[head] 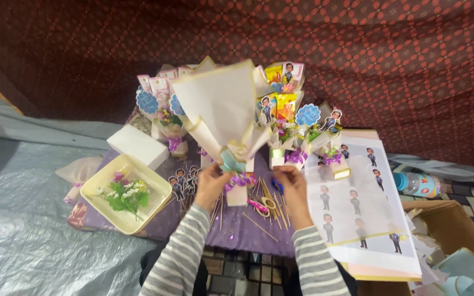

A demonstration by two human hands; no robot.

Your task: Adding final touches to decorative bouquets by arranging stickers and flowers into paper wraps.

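Cream paper bouquet (220, 107) stands upright at centre of low desk (248, 230), which has a purple cloth over it. Wrap flares wide at top, narrows to a neck w/ pale blue band and purple ribbon bow (241, 179); white base block below.

L hand (210, 183) closed on the neck from the left side, fingers wrapped round the wrap just above the ribbon. R hand (291, 186) just right of the bow, fingers pinched together near the ribbon; what exactly it pinches can't be told, too small. Both sleeves grey/white striped.

Around it:
- Behind & right: more small bouquets (297, 129) w/ cartoon figure cut-outs, blue scalloped tags, yellow snack packs, purple bows. Another cluster behind-left (163, 101).
- Front, btwn the hands: wooden skewers (272, 205) scattered on cloth; pink-handled scissors (260, 205) lying among them.
- Left: cream tray (97, 194) holding artificial flowers (126, 193), green leaves, white and pink blooms. White box (138, 145) just behind tray.
- Loose figure cut-outs (185, 181) on cloth beside L hand.
- Right: printed sheet (368, 214) of same cartoon figures, overhanging desk edge.
- Far right: plastic bottle (418, 183) on its side; cardboard box (445, 225) w/ pale paper in it.

Grey plastic sheet (34, 219) on floor at left; dark red patterned fabric (357, 60) as backdrop.
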